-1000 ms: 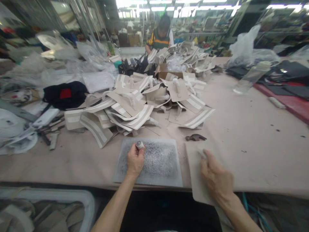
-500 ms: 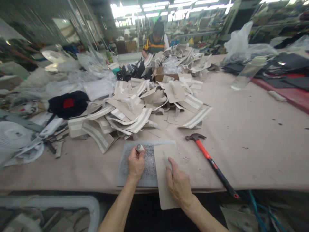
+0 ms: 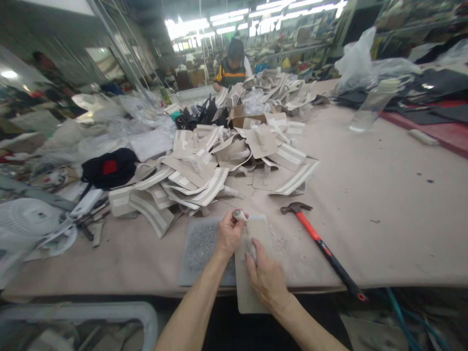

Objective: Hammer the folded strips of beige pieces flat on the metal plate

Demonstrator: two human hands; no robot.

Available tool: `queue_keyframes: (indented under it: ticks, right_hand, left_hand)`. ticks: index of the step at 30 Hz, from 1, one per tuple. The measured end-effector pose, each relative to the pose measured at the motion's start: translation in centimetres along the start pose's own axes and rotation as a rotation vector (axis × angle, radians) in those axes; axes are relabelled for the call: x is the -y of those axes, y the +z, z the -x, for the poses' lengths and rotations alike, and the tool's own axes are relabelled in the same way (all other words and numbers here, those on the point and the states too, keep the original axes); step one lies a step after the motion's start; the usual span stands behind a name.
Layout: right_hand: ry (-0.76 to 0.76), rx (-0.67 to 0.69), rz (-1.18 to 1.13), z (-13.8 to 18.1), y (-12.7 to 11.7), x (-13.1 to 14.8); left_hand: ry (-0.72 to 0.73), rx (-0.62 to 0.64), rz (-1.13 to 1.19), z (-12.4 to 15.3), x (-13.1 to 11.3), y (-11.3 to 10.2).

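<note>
My left hand (image 3: 229,236) is closed round a short, pale cylindrical tool (image 3: 239,215), held upright with its round grey end up; it looks like a hand punch, but its lower end is hidden. That tool stands over the top part of a flat beige panel (image 3: 252,300) with rounded corners. My right hand (image 3: 269,280) grips the plastic-wrapped strap handle (image 3: 251,248) on this panel. Beneath the panel's upper part lies a grey, pitted board (image 3: 204,243), and the panel's lower end juts past the table edge. A claw hammer (image 3: 314,234) with a red and black handle rests to the right.
Beyond my hands is a heap of beige panels (image 3: 215,165) with handles. A fan (image 3: 31,222) and a dark cloth item (image 3: 109,168) are at left, a plastic bottle (image 3: 375,107) at right. Someone (image 3: 234,68) sits across the table. A grey bin (image 3: 146,312) stands below left.
My left hand has moved right with the tool, from above the grey board to the panel's upper part. My right hand keeps its grip on the panel's handle.
</note>
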State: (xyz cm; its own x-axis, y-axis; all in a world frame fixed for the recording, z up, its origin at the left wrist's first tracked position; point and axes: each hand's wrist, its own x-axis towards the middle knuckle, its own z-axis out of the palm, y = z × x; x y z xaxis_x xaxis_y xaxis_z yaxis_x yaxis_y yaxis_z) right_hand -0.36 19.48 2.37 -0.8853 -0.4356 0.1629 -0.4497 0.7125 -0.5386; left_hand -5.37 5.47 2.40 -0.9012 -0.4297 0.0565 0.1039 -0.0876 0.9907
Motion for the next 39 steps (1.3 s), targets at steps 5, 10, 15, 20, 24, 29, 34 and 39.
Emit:
queue_keyframes:
  ticks: [5,10,15,20,24,29,34,39]
  right_hand:
    - [-0.001,0.041,-0.158,0.1,-2.9,-1.6]
    - [0.090,-0.249,0.124,0.0,-6.7,-8.1]
    - [0.261,-0.117,0.578,0.3,-9.3,-14.4]
    - [0.427,0.150,0.490,-0.6,-10.2,-15.2]
    - [0.676,0.330,-0.247,-2.8,-11.1,-13.8]
    - [0.946,0.373,-1.021,-4.6,-12.8,-9.5]
    - [0.345,0.102,-0.430,-3.1,-14.6,-4.8]
    - [-0.308,0.006,0.181,-2.2,-14.9,-4.4]
  left_hand:
    - [-0.031,0.078,-0.020,0.1,2.0,-0.1]
    - [-0.046,0.084,0.008,0.1,2.3,-0.8]
    - [-0.033,0.106,-0.061,0.3,2.3,-0.7]
    - [-0.014,0.136,-0.144,0.3,2.0,-0.6]
    - [0.083,0.182,-0.289,0.4,1.4,-0.6]
    - [0.236,0.260,-0.495,1.0,1.3,-0.6]
    - [0.233,0.259,-0.512,1.1,1.7,-0.5]
    - [0.216,0.240,-0.476,1.0,1.6,-0.5]
